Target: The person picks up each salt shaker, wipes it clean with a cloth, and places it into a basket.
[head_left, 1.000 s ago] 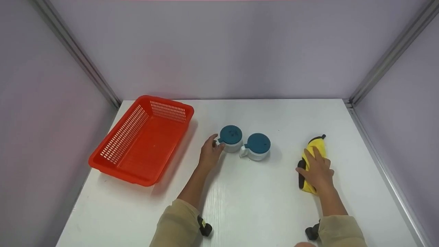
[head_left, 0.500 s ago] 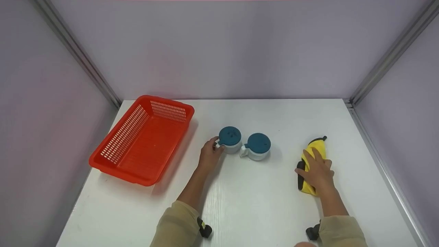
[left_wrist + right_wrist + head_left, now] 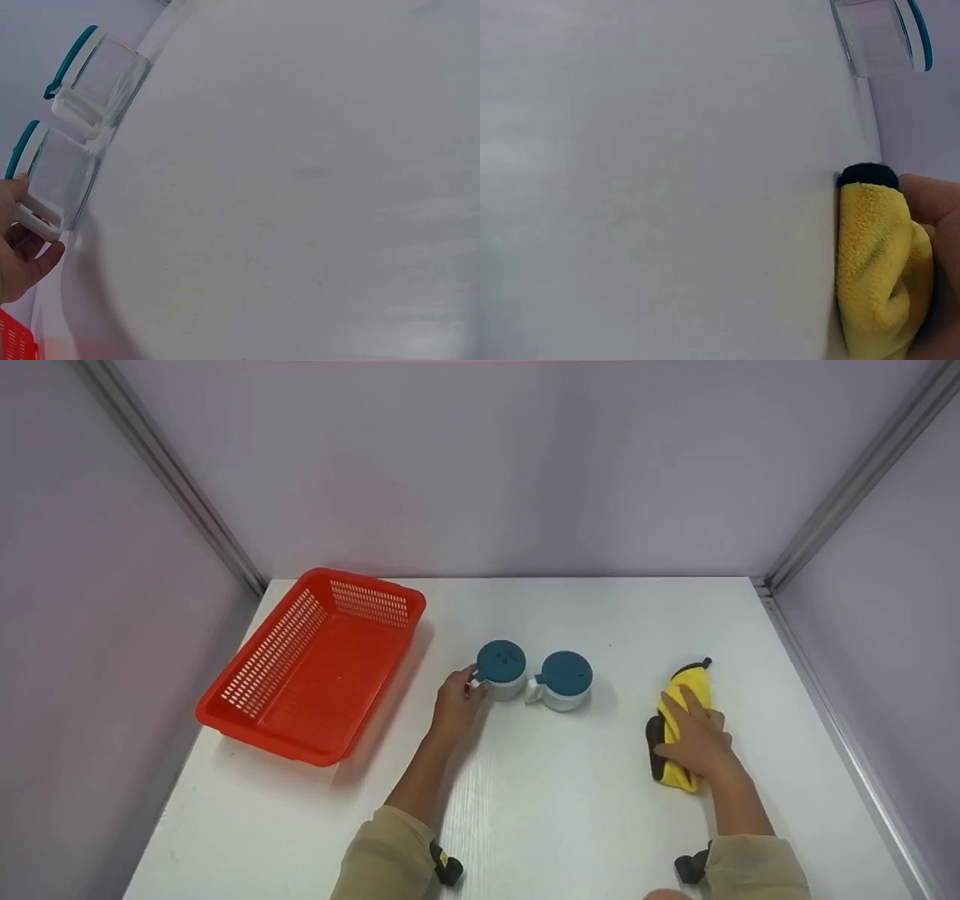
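My left hand (image 3: 456, 706) grips the white handle of a clear glass jar with a teal lid (image 3: 501, 664). The left wrist view shows the thumb on top of that handle (image 3: 39, 221) and fingers curled beneath it. A matching jar (image 3: 565, 675) stands upright just to the right, its handle pointing left. Over on the right, my right hand (image 3: 699, 739) holds a folded yellow cloth (image 3: 694, 686) with dark edging, fingers over its top and thumb by the dark side. In the right wrist view, the fuzzy cloth (image 3: 874, 262) hides most of the fingers.
A red plastic basket (image 3: 322, 757) with slotted sides sits on the white table (image 3: 555, 810) at the left. Pale walls (image 3: 480, 472) close off the back and both sides.
The left jar has slid slightly toward me and left in my left hand. My right hand has drawn the yellow cloth slightly nearer; the basket and other jar stay put.
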The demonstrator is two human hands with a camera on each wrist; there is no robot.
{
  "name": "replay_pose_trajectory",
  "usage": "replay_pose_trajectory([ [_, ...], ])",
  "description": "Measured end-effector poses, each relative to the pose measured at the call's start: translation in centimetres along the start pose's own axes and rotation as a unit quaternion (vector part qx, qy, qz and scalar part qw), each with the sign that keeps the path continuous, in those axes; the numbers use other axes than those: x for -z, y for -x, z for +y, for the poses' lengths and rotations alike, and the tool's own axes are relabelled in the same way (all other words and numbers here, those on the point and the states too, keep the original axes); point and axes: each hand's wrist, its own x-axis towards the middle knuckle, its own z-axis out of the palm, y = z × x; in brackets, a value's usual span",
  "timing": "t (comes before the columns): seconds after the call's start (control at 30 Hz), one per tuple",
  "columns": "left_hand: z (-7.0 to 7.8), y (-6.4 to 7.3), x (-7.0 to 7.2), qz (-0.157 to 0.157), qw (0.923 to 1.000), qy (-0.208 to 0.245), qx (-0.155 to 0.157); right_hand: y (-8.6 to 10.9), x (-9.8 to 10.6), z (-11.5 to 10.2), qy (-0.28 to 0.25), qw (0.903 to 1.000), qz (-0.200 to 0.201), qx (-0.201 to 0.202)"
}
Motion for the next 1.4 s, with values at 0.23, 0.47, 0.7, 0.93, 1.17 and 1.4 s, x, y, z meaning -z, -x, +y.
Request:
replay_pose_trajectory([
  [0.23, 0.0, 0.6, 0.2, -0.008, 0.9999, -0.005, 0.012, 0.3, -0.1, 0.5, -0.037, 0.9991, 0.022, -0.004],
  [0.47, -0.1, 1.0, 0.3, -0.010, 0.9998, -0.013, 0.015, 0.5, -0.6, 0.8, -0.050, 0.9974, 0.050, -0.016],
  [0.7, -0.1, 1.3, 0.5, -0.010, 0.9993, -0.009, 0.035, 0.7, -1.1, 0.4, -0.050, 0.9965, 0.065, -0.020],
  [0.93, -0.1, 1.7, 0.7, -0.007, 0.9991, -0.016, 0.039, 0.6, -1.5, 0.3, -0.055, 0.9951, 0.075, -0.033],
  [1.17, -0.2, 2.1, 0.9, 0.006, 0.9982, 0.020, 0.057, 1.1, -1.7, -0.2, -0.065, 0.9929, 0.095, -0.029],
  [1.4, -0.7, 1.9, 0.8, 0.025, 0.9983, 0.040, 0.035, 1.2, -2.0, -0.8, -0.071, 0.9908, 0.115, -0.004],
])
